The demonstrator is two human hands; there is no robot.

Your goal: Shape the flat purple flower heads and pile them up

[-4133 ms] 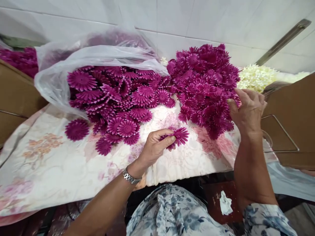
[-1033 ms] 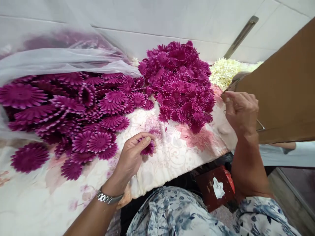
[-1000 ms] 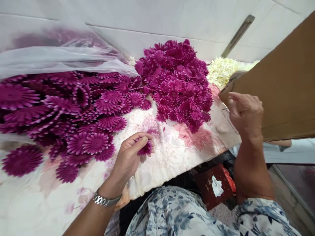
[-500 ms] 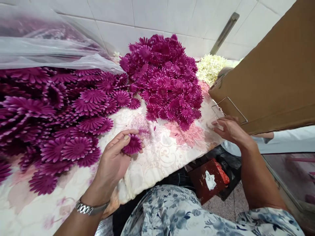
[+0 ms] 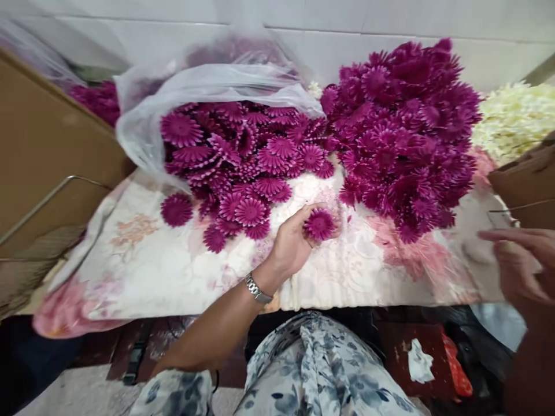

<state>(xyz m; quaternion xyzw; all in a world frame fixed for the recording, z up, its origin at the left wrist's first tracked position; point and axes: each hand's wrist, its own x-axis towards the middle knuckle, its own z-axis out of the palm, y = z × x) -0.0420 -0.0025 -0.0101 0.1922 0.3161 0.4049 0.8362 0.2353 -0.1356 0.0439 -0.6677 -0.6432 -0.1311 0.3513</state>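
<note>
My left hand (image 5: 287,249), with a metal watch on its wrist, is closed on a small purple artificial flower head (image 5: 319,224), its petals facing up. It is held just above the cloth-covered table (image 5: 173,277). At the right edge, my right hand (image 5: 522,260) is blurred and partly cut off; its index finger is stretched out and I see nothing in the fingers. The hand is close to a bent wire (image 5: 533,206) on a cardboard box. Larger purple flower heads (image 5: 250,212) spill from a clear plastic bag (image 5: 143,124) beyond my left hand.
A tall pile of purple flowers (image 5: 403,133) stands against the tiled wall (image 5: 312,43). Pale cream flowers (image 5: 514,118) lie farther right. Cardboard boxes flank the table, one at left (image 5: 47,150) and one at right (image 5: 526,179). White tissue (image 5: 420,361) lies below the front edge.
The view has swung left, bringing the left box and more of the bag into sight. My left hand still holds the flower head. My right hand stays near the wire, its index finger now stretched out.
</note>
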